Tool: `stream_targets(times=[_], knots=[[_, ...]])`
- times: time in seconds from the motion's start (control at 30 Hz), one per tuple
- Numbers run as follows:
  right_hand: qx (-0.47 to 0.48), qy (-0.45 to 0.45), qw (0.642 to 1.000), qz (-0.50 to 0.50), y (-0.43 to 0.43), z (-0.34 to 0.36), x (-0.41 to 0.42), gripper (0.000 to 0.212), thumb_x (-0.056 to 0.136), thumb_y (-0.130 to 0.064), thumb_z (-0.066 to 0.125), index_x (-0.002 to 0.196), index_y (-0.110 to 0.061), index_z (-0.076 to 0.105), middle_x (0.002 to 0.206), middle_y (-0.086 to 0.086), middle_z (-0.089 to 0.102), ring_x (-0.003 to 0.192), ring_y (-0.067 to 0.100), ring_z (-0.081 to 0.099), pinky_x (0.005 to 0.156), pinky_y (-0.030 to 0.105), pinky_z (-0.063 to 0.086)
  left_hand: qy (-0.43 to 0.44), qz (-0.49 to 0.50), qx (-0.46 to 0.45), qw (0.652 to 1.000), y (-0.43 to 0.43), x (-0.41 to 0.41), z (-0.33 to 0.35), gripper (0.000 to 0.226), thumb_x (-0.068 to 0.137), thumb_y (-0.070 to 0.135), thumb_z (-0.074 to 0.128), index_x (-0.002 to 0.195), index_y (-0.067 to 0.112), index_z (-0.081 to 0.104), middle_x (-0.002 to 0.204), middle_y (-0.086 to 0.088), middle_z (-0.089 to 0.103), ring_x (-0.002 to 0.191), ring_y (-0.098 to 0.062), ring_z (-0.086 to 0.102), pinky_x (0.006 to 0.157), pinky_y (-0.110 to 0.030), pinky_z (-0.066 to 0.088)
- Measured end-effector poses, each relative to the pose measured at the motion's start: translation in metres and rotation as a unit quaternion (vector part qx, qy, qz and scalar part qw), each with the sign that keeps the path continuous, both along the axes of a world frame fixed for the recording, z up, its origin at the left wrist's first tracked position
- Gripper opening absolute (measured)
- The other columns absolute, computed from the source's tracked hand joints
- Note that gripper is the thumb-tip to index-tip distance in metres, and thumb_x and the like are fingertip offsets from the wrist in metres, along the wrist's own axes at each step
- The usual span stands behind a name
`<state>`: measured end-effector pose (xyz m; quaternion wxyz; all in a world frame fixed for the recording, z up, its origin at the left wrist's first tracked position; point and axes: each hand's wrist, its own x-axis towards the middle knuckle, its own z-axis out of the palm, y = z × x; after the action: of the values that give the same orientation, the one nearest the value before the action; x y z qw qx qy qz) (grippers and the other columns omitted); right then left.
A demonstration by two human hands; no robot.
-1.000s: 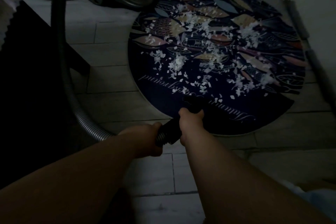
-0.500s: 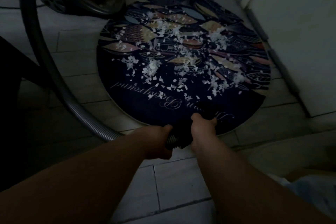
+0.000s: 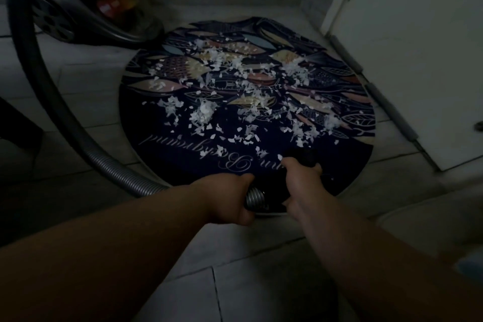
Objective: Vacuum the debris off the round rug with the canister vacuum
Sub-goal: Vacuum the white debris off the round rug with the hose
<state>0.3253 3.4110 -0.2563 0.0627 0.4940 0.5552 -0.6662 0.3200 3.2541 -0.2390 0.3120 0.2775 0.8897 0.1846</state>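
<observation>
We're gripping ribbed hose (image 3: 254,197) in left hand (image 3: 230,200), black nozzle (image 3: 304,157) in right hand (image 3: 300,181), fingers wrapped round both. Nozzle edging further onto rug (image 3: 183,157), just reaching nearest debris (image 3: 206,110); nearly all flakes still waiting.

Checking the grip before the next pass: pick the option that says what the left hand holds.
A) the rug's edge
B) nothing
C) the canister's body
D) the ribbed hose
D: the left hand grips the ribbed hose just behind the dark handle, which the right hand holds over the near edge of the round rug.
</observation>
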Motion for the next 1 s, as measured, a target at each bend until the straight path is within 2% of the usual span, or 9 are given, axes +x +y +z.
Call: stream_targets(times=[0.27,0.37,0.47,0.6,0.8,1.0], knots=[[0.003,0.016,1.000,-0.020,-0.002,-0.029,-0.008,0.087,0.086,-0.026,0.064,0.149,-0.048,0.008,0.137,0.013,0.048,0.110,0.039,0.056,0.089,0.063,0.050,0.014,0.006,0.004,1.000,0.000,-0.008,-0.024,0.037,0.076,0.037,0.065,0.105,0.028,0.044,0.075,0.015,0.043,0.078,-0.009,0.050,0.070,-0.023,0.040],[0.002,0.022,0.999,-0.032,0.000,-0.031,-0.010,0.085,0.085,-0.025,0.064,0.148,-0.048,0.011,0.135,0.013,0.049,0.109,0.039,0.056,0.088,0.063,0.050,0.014,0.000,0.001,1.000,0.003,-0.009,-0.022,0.044,0.077,0.036,0.065,0.114,0.024,0.046,0.086,0.013,0.049,0.080,-0.009,0.050,0.072,-0.024,0.041],[0.002,0.022,0.999,-0.031,0.003,-0.030,-0.010,0.083,0.088,-0.026,0.062,0.149,-0.047,0.010,0.137,0.014,0.047,0.111,0.039,0.055,0.090,0.063,0.050,0.013,-0.001,0.004,1.000,0.005,-0.008,-0.020,0.045,0.076,0.036,0.065,0.115,0.024,0.046,0.096,0.006,0.056,0.082,-0.010,0.051,0.073,-0.024,0.043],[0.011,0.030,0.999,-0.041,0.006,-0.025,-0.005,0.081,0.090,-0.025,0.060,0.150,-0.044,0.010,0.138,0.013,0.047,0.110,0.038,0.056,0.088,0.063,0.051,0.014,-0.008,0.004,1.000,0.008,-0.008,-0.017,0.039,0.077,0.036,0.064,0.109,0.024,0.045,0.091,0.008,0.052,0.081,-0.012,0.052,0.072,-0.025,0.043],[0.033,0.032,0.997,-0.054,0.009,-0.022,0.004,0.083,0.089,-0.022,0.060,0.152,-0.042,0.009,0.139,0.013,0.047,0.111,0.036,0.056,0.088,0.059,0.053,0.008,-0.016,0.008,1.000,0.012,-0.001,-0.017,0.043,0.077,0.038,0.063,0.113,0.023,0.044,0.089,0.008,0.054,0.081,-0.012,0.054,0.072,-0.027,0.047],[0.010,0.025,0.997,-0.069,0.009,-0.024,0.007,0.084,0.090,-0.021,0.057,0.152,-0.042,0.006,0.141,0.011,0.045,0.114,0.036,0.055,0.092,0.060,0.051,0.000,-0.041,-0.012,0.999,0.012,-0.003,-0.019,0.047,0.075,0.039,0.066,0.114,0.023,0.045,0.101,0.002,0.061,0.088,-0.015,0.059,0.078,-0.030,0.052]])
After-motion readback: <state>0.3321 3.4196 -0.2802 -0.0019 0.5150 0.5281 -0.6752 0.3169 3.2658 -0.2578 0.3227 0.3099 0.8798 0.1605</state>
